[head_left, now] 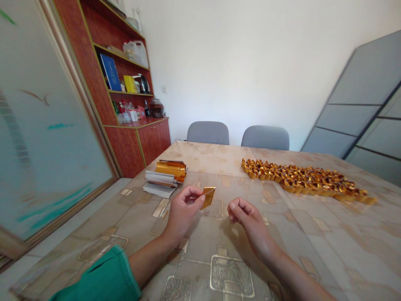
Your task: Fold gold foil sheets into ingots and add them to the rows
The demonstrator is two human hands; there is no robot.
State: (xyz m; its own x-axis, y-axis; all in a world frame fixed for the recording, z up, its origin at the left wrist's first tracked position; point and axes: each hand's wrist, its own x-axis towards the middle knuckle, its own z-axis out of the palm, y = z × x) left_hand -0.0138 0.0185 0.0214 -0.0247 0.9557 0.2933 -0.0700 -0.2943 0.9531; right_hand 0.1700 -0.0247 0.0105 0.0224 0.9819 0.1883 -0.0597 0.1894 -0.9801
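Between the thumb and fingers of my left hand (pixel 187 205) is a small folded piece of gold paper (pixel 208 198), held above the table. A short distance to its right, my right hand (pixel 246 214) has its fingers curled and pressed together; it does not touch the gold piece, and no object shows in it. Beyond my left hand lies a stack of gold and white paper sheets (pixel 169 172), partly curled. Many folded gold pieces (pixel 307 179) stand in close rows at the right rear of the table.
The table (pixel 200 271) has a patterned cover. Two grey chairs (pixel 208 133) stand at its far edge. A red-brown shelf cabinet (pixel 125 142) with bottles and boxes is at the back left, beside a sliding glass door (pixel 46 125). Grey panels (pixel 354 96) lean at the right.
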